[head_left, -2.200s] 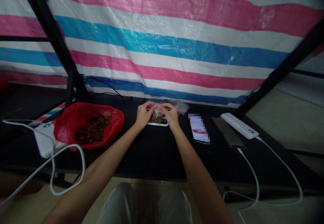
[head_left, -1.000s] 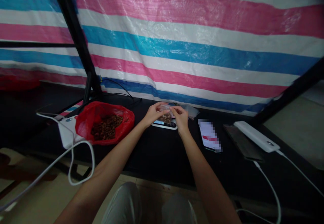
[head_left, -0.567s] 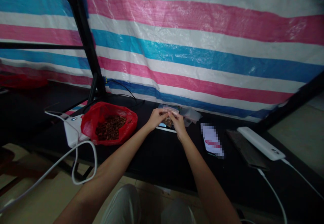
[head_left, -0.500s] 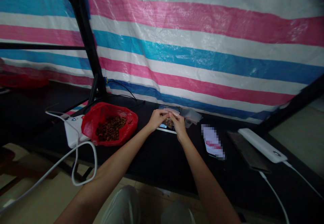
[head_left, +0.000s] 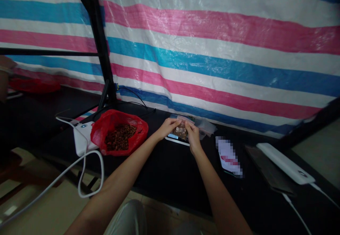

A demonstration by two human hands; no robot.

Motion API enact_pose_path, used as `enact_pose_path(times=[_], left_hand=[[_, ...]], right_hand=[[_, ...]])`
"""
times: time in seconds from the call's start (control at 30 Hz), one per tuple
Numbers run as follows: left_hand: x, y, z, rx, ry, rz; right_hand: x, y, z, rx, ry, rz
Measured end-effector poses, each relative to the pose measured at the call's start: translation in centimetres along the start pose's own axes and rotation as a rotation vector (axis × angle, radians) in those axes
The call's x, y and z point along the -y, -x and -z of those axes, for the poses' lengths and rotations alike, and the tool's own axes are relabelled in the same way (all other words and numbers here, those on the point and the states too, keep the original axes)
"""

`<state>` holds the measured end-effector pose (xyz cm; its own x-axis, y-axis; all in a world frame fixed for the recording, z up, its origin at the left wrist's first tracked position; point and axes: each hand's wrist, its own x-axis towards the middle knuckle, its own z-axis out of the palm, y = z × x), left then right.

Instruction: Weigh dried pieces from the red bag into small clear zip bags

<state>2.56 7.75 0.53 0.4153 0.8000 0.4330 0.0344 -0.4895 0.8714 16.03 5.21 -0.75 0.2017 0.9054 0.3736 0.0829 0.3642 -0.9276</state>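
A small clear zip bag (head_left: pixel 181 132) with brown pieces in it is held just above or on a flat scale (head_left: pixel 177 142) with a lit display; I cannot tell whether it rests there. My left hand (head_left: pixel 167 127) pinches the bag's upper left edge between thumb and fingers. On the other side, my right hand (head_left: pixel 193 136) is closed on the upper right edge, its thumb near the pinkish zip strip. Left of my hands lies an open red plastic bag (head_left: pixel 140 127) full of brown beans or nuts (head_left: pixel 120 136).
More clear bags (head_left: pixel 208 127) lie behind my right hand. To the right are a phone (head_left: pixel 228 157), a dark flat pouch (head_left: pixel 268 173) and a white power bank (head_left: pixel 285 163) with cables. Another white device (head_left: pixel 81 139) with a looped cable lies left. Another person's arm (head_left: pixel 5 75) shows far left.
My thumbs have moved apart along the top of the small bag, uncovering more of its contents. My view has shifted slightly, and another person's arm has appeared at far left.
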Motion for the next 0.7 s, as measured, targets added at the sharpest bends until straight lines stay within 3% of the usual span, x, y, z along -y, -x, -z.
enact_pose_path(times=[0.23, 0.53, 0.6, 0.7], left_hand=[[0.1, 0.1, -0.1, -0.125, -0.157, -0.060], [-1.1, 1.3, -0.4, -0.183, -0.470, -0.082], [-1.0, 1.5, 0.1, -0.282, -0.462, -0.065], [0.0, 1.6, 1.1, -0.568, -0.281, -0.036]], right_hand=[[-0.1, -0.4, 0.5, 0.094, -0.017, 0.023], [-1.1, 0.5, 1.3, 0.013, 0.167, -0.050], [-1.1, 0.5, 1.3, -0.006, 0.189, -0.072], [-0.1, -0.7, -0.3, -0.029, 0.123, -0.143]])
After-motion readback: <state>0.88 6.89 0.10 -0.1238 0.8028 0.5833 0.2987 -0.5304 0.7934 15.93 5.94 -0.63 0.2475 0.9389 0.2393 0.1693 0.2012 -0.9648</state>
